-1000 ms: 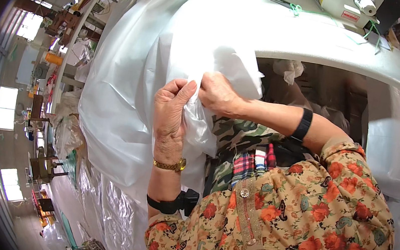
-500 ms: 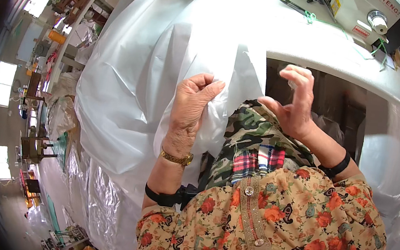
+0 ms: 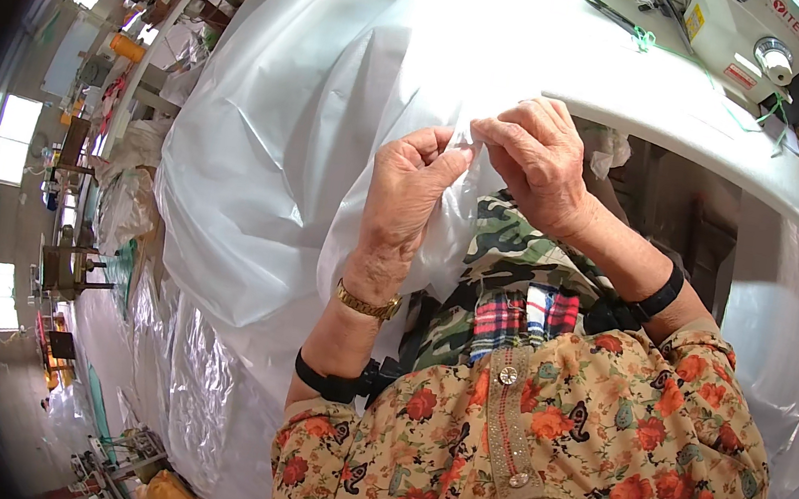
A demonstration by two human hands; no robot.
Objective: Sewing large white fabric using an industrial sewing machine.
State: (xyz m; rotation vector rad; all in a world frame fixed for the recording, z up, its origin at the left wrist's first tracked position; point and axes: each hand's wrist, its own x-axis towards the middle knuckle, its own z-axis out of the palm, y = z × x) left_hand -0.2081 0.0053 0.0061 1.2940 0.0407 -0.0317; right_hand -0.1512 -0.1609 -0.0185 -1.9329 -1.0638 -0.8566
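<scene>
Both hands raised at chest height, fingertips meeting. Left hand point(image 3: 414, 196) and right hand point(image 3: 537, 157) each pinching same small fold of white plastic sheet point(image 3: 303, 136), pinch points almost touching. Sheet spreads up and left from hands, over table edge point(image 3: 708, 129). Sewing machine point(image 3: 751, 33) beyond, upper right.

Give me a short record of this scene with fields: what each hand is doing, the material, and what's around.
Left hand: pinching an edge of the translucent white plastic sheet
Right hand: pinching the same edge, fingertips meeting the left's
Sheet: draped over the white table and down to the lap
Beyond: white sewing machine on the table's far side
Lap: camouflage cloth
</scene>
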